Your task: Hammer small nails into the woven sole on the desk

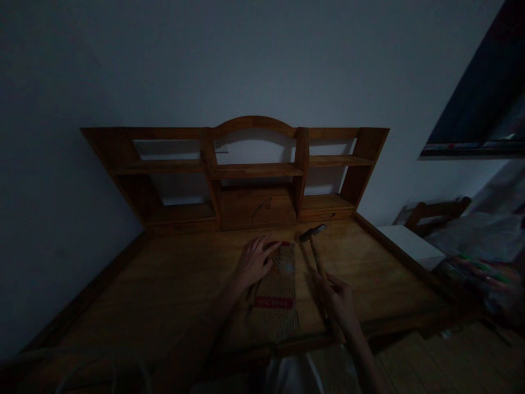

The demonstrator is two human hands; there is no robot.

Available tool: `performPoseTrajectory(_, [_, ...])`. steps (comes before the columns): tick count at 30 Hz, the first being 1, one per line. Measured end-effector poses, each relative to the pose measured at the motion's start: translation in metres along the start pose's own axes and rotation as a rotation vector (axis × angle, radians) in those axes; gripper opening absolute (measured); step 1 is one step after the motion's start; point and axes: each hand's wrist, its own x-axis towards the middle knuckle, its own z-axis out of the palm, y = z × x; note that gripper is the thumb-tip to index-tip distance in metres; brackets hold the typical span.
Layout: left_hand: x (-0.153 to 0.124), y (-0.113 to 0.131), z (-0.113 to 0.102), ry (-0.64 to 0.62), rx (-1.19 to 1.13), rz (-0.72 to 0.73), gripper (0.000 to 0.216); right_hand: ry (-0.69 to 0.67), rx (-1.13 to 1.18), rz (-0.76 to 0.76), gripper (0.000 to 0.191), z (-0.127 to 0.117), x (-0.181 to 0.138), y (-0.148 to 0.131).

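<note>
My right hand (336, 298) is wrapped round the wooden handle of a hammer (315, 249). The hammer's dark metal head is raised at the far end, to the right of a tan, speckled flat piece (274, 284) with red bands. Pale lettering runs along the nearer band, too dim to read. My left hand (256, 260) lies over the upper left part of this piece, fingers stretched and apart. Whether a small thing sits under those fingertips I cannot make out.
Both hands are over a wooden desk (176, 273) with a raised rim. At its back stands a wooden shelf unit (258, 172) against the wall. On the right are a white surface (408, 241), a wooden chair back (438, 210) and plastic-wrapped items (478, 235). Light is dim.
</note>
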Motion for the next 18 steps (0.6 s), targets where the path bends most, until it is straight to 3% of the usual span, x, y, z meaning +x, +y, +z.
performPoseTrajectory(6, [-0.001, -0.001, 0.003, -0.004, -0.006, -0.018, 0.063, -0.012, 0.009, 0.022, 0.054, 0.001, -0.002, -0.004])
performPoseTrajectory(10, [-0.001, 0.003, -0.006, 0.003, -0.086, 0.005, 0.056, -0.006, 0.019, 0.024, 0.054, 0.001, -0.003, -0.004])
performPoseTrajectory(14, [0.009, 0.022, -0.019, 0.069, -0.221, -0.061, 0.05, -0.001, 0.027, 0.039, 0.056, 0.002, -0.002, -0.003])
performPoseTrajectory(18, [0.035, 0.05, -0.006, 0.015, -0.192, -0.156, 0.059, 0.002, 0.032, 0.0, 0.056, 0.001, -0.001, -0.005])
